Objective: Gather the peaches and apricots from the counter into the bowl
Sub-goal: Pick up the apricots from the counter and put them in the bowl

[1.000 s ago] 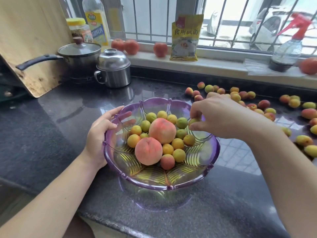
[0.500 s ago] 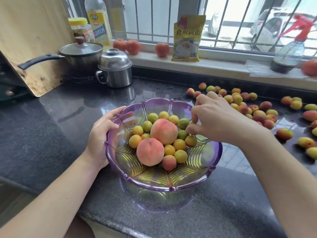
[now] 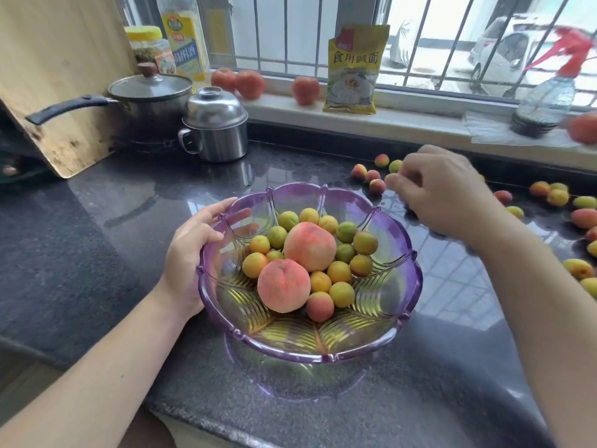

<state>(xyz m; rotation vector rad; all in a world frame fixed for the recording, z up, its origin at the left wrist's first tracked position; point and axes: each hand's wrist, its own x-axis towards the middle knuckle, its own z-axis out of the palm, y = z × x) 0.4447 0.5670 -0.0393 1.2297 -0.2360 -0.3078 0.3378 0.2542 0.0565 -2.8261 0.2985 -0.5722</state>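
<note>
My left hand (image 3: 190, 250) grips the bowl (image 3: 403, 286) rim; my right hand (image 3: 442, 195) hovers, fingers curled, grip unclear, over apricots (image 3: 371, 179).

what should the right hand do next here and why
Probably close the right hand on one or two of the apricots just beyond the bowl: it hangs over that cluster, seemingly empty, while the left hand holds the rim.

The left hand (image 3: 190, 253) lay with its fingers (image 3: 226, 208) curled over a rim, forearm reaching in from the lower left, while the right hand (image 3: 445, 195) hovered farther out, fingers loosely bent and blurred.
</note>
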